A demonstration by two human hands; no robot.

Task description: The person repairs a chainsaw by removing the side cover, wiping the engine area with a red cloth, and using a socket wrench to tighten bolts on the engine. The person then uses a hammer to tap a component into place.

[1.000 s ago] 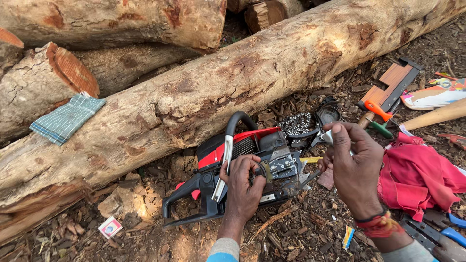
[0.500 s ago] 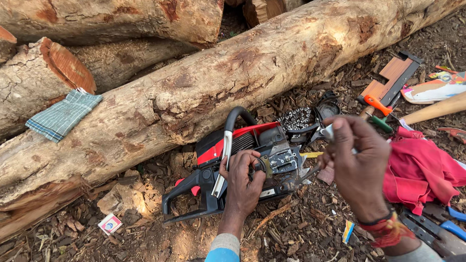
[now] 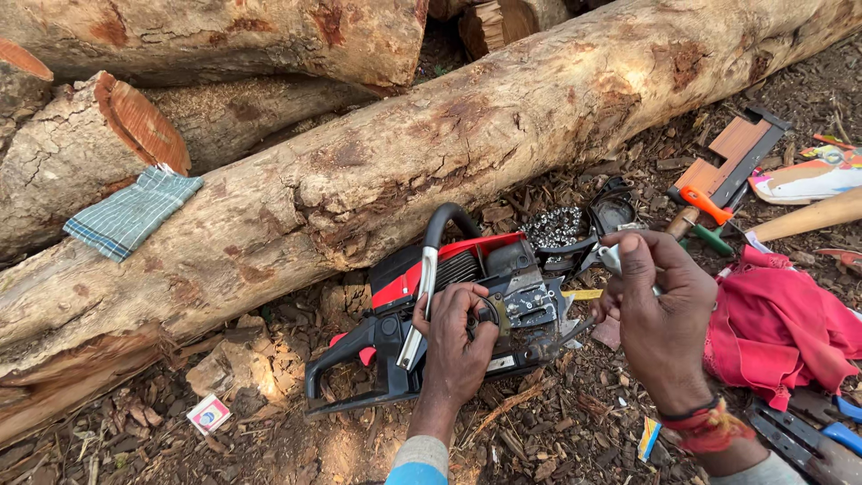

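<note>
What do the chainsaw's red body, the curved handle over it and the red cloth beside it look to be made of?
Chainsaw body: probably moulded plastic, smooth and slightly glossy red. Its exposed side looks like bare grey metal. Curved handle: black, matte, likely rubber or plastic over a tube. Red cloth: soft woven fabric, shown by its crumpled folds.

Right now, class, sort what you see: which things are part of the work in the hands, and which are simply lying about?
In hand:
- red chainsaw, side cover off, steadied by the left hand
- small metal part pinched in the right hand
- loose saw chain beside the saw

Lying about:
- checked cloth on the log
- red rag
- orange-handled screwdriver
- small matchbox
</note>
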